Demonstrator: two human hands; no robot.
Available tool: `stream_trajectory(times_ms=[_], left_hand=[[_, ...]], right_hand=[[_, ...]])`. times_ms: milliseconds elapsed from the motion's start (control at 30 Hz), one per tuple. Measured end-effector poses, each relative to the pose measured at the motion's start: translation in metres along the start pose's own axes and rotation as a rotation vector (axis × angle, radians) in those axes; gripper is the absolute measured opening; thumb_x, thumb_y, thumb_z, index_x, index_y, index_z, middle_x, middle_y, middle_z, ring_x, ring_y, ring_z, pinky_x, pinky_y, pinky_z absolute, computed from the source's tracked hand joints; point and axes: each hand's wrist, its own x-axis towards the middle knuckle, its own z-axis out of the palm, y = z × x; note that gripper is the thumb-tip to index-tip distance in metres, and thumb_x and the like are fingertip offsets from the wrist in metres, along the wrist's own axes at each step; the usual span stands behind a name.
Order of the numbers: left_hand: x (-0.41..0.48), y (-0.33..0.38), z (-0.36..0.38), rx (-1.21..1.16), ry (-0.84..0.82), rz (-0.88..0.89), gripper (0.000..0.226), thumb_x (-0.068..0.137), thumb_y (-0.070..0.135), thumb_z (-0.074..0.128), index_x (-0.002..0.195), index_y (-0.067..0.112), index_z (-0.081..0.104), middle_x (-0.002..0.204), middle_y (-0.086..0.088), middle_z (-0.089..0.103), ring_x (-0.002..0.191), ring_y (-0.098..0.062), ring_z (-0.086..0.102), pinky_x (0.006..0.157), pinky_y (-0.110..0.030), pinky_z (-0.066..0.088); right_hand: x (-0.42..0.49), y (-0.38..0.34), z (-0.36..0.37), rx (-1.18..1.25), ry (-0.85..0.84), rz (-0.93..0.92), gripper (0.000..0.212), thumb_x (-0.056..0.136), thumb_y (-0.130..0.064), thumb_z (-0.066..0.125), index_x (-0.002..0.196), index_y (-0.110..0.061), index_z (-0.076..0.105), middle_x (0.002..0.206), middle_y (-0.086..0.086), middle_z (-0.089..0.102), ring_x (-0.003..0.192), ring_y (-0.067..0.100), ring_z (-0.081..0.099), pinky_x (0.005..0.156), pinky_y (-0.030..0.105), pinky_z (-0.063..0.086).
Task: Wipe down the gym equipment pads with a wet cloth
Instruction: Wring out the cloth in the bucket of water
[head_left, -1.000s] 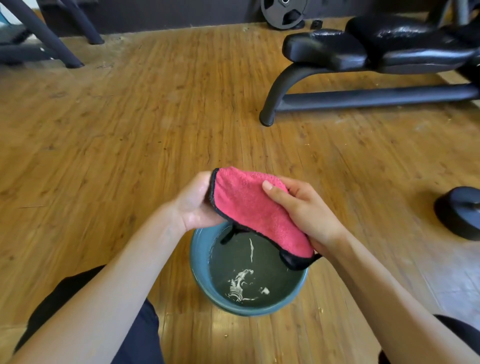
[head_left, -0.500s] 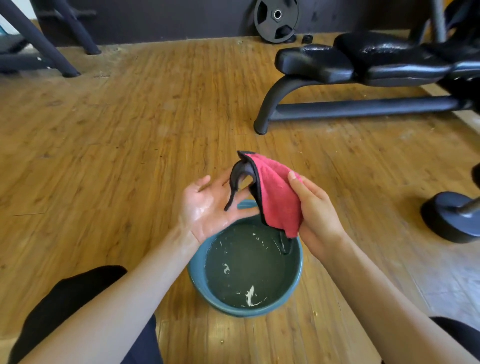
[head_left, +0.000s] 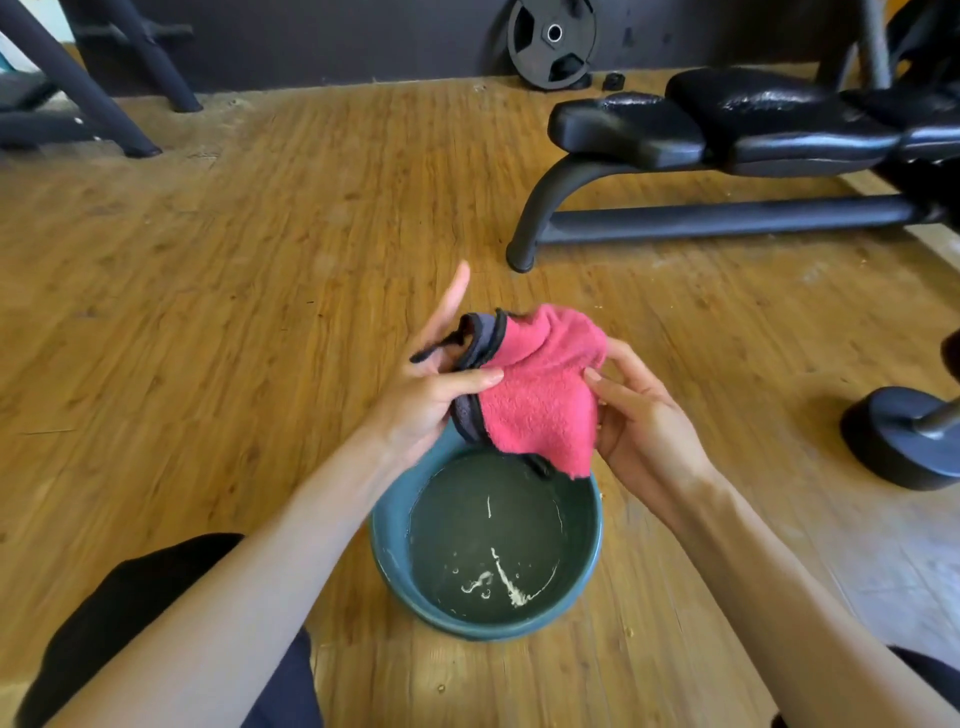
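Observation:
A pink cloth (head_left: 540, 395) with a dark trimmed edge hangs bunched between my two hands, just above a teal bowl (head_left: 387, 530) of murky water on the wooden floor. My left hand (head_left: 431, 384) pinches the cloth's dark edge with thumb across it, its index finger pointing up. My right hand (head_left: 639, 415) holds the cloth's right side, fingers curled behind it and thumb on the front. The black padded bench (head_left: 727, 122) stands at the back right, its pads shiny.
A black weight plate (head_left: 551, 41) leans on the dark wall behind the bench. A dumbbell end (head_left: 904, 441) lies on the floor at the right. Dark machine legs (head_left: 78, 83) stand at the back left. My knees show at the bottom corners.
The cloth was spread flat, then lifted by my right hand alone while the left opened. Now both hands hold it again, bunched. The view tilted up slightly.

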Motion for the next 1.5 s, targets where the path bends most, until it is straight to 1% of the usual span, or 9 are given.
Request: stream_trajectory(times_ms=[167, 400, 667, 733, 833, 1033, 1233, 1400, 1500], left_hand=[[0.009, 0.027, -0.01, 0.197, -0.199, 0.176, 0.103, 0.078, -0.012, 0.062, 0.159, 0.037, 0.021, 0.078, -0.004, 0.071, 0.084, -0.025, 0.048, 0.078, -0.026, 0.043], [0.009, 0.006, -0.021, 0.397, -0.116, 0.087, 0.063, 0.086, -0.022, 0.059, 0.141, 0.008, 0.055, 0.126, -0.005, 0.07, 0.099, -0.018, 0.063, 0.093, -0.028, 0.052], [0.003, -0.015, -0.009, -0.041, 0.004, -0.499, 0.026, 0.086, 0.018, 0.046, 0.095, 0.002, 0.066, 0.088, -0.016, 0.065, 0.087, -0.03, 0.063, 0.081, -0.039, 0.056], [0.003, -0.015, -0.004, -0.095, 0.051, -0.557, 0.029, 0.092, 0.016, 0.04, 0.094, 0.002, 0.065, 0.085, -0.016, 0.066, 0.083, -0.03, 0.064, 0.081, -0.04, 0.056], [0.003, -0.011, -0.001, 0.024, 0.054, -0.511, 0.032, 0.102, -0.001, 0.037, 0.101, 0.0, 0.069, 0.091, -0.016, 0.071, 0.087, -0.028, 0.065, 0.085, -0.04, 0.055], [-0.003, -0.002, -0.003, 0.62, -0.082, -0.283, 0.042, 0.095, -0.014, 0.051, 0.113, 0.015, 0.075, 0.106, 0.001, 0.079, 0.107, -0.016, 0.072, 0.099, -0.028, 0.055], [-0.005, 0.017, -0.005, 0.62, -0.175, -0.198, 0.038, 0.1, -0.006, 0.054, 0.122, 0.018, 0.072, 0.113, 0.007, 0.078, 0.11, -0.008, 0.071, 0.096, -0.02, 0.052], [-0.004, 0.002, 0.0, 0.407, -0.071, -0.262, 0.032, 0.099, -0.008, 0.051, 0.113, 0.009, 0.074, 0.113, -0.018, 0.075, 0.105, -0.026, 0.071, 0.101, -0.049, 0.053], [-0.006, -0.009, 0.013, 0.328, -0.047, -0.26, 0.031, 0.102, -0.004, 0.05, 0.116, 0.01, 0.073, 0.11, -0.014, 0.077, 0.104, -0.025, 0.073, 0.093, -0.044, 0.058]], right_hand=[[0.004, -0.004, 0.001, -0.006, -0.015, -0.112, 0.048, 0.093, 0.008, 0.046, 0.063, -0.02, 0.072, 0.071, -0.001, 0.066, 0.06, 0.008, 0.058, 0.055, 0.019, 0.05], [0.008, 0.007, 0.002, -0.298, 0.005, -0.142, 0.013, 0.093, -0.016, 0.053, 0.084, -0.016, 0.062, 0.087, 0.001, 0.055, 0.083, 0.017, 0.051, 0.068, 0.031, 0.045], [0.011, 0.017, 0.004, -0.579, 0.216, -0.191, 0.028, 0.081, -0.049, 0.082, 0.092, -0.025, 0.071, 0.079, 0.003, 0.064, 0.074, 0.018, 0.055, 0.065, 0.044, 0.05], [0.011, 0.024, 0.004, -0.79, 0.239, -0.269, 0.033, 0.079, -0.056, 0.08, 0.098, -0.031, 0.07, 0.09, -0.006, 0.069, 0.079, 0.009, 0.059, 0.071, 0.028, 0.051], [0.015, 0.033, 0.007, -1.006, 0.266, -0.357, 0.031, 0.088, -0.048, 0.074, 0.108, -0.025, 0.067, 0.1, -0.014, 0.064, 0.087, 0.0, 0.058, 0.072, 0.011, 0.041], [0.023, 0.037, 0.002, -0.637, 0.302, -0.138, 0.028, 0.099, 0.0, 0.056, 0.098, -0.025, 0.07, 0.091, 0.009, 0.066, 0.069, 0.008, 0.059, 0.053, 0.019, 0.048], [0.03, 0.032, -0.004, -0.583, 0.259, -0.206, 0.025, 0.103, -0.001, 0.051, 0.105, -0.021, 0.065, 0.067, -0.003, 0.057, 0.065, 0.016, 0.052, 0.064, 0.034, 0.048], [0.021, 0.037, 0.005, -0.832, 0.306, -0.304, 0.027, 0.109, -0.021, 0.044, 0.131, -0.03, 0.057, 0.115, 0.005, 0.069, 0.102, 0.009, 0.061, 0.092, 0.038, 0.049], [0.013, 0.05, 0.021, -1.052, 0.197, -0.367, 0.057, 0.107, -0.051, 0.026, 0.161, -0.033, 0.027, 0.171, -0.003, 0.014, 0.157, 0.01, 0.01, 0.127, 0.038, 0.011]])
